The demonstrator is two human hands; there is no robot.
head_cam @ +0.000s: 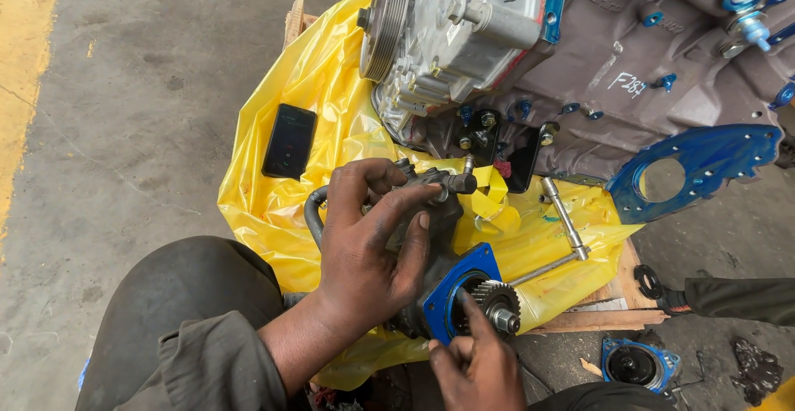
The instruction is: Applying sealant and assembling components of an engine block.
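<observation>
Left hand (373, 245) clamped round grimy pump body (431, 212), right hand (474, 361) just below, fingertips pinched at gear (497, 299) beside blue flange (464, 282); probably heavy, rigid, greasy, best gripped round body, not teeth.

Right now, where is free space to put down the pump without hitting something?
Free: the yellow plastic sheet between the black phone and the left hand, and the bare concrete floor left of it. Crowded: under the engine block, where the ratchet wrench lies.
</observation>
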